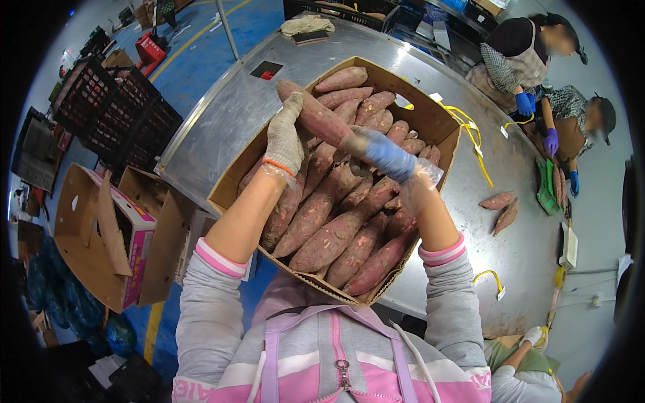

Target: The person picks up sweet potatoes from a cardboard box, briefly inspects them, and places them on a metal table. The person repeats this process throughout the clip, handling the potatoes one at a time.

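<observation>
A long reddish sweet potato is held slantwise above a cardboard box. My left hand, in a grey knit glove with an orange cuff, is closed around its upper left part. At its lower right end, my right hand, in a blue glove with a clear plastic cover at the wrist, is closed on it; the fingertips there are blurred. Beneath both hands, many sweet potatoes fill the box, lying lengthwise side by side, some dusty with soil. The box stands on the metal table near my body.
On the metal table lie two loose sweet potatoes and yellow tagged ties. Two gloved people work at the far right, near a green tray. Open cartons and black crates stand at left.
</observation>
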The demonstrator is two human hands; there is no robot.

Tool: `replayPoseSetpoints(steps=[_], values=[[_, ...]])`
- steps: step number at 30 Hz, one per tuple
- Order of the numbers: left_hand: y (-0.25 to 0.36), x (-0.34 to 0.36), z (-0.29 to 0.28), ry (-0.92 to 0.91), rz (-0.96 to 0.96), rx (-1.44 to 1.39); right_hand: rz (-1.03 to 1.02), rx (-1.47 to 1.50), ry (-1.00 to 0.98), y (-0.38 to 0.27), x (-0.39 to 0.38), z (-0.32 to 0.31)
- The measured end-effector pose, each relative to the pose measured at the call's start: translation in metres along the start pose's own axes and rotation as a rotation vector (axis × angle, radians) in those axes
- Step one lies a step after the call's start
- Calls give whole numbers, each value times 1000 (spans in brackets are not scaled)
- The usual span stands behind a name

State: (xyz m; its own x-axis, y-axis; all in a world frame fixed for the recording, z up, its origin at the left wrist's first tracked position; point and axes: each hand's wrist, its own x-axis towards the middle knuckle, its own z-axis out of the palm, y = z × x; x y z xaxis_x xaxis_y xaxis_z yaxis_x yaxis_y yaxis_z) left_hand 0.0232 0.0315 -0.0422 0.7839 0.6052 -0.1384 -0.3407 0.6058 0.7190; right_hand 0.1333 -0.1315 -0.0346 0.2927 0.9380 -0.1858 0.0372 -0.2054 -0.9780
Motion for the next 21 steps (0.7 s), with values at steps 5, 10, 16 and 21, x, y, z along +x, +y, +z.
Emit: replayPoseSetpoints(steps=[5, 10, 16, 21], values=[[-6, 0, -2, -51, 210, 411, -115, -408, 263, 2, 1, 0], [-8, -14, 2, -173, 160, 670, -313, -247, 464, -1, -16, -50], [-17, 2, -8, -153, 77, 752, -293, 253, 962, 40, -153, -118], [-24, 1, -6, -174, 77, 916, -3, 341, 1684, 206, -240, -161]])
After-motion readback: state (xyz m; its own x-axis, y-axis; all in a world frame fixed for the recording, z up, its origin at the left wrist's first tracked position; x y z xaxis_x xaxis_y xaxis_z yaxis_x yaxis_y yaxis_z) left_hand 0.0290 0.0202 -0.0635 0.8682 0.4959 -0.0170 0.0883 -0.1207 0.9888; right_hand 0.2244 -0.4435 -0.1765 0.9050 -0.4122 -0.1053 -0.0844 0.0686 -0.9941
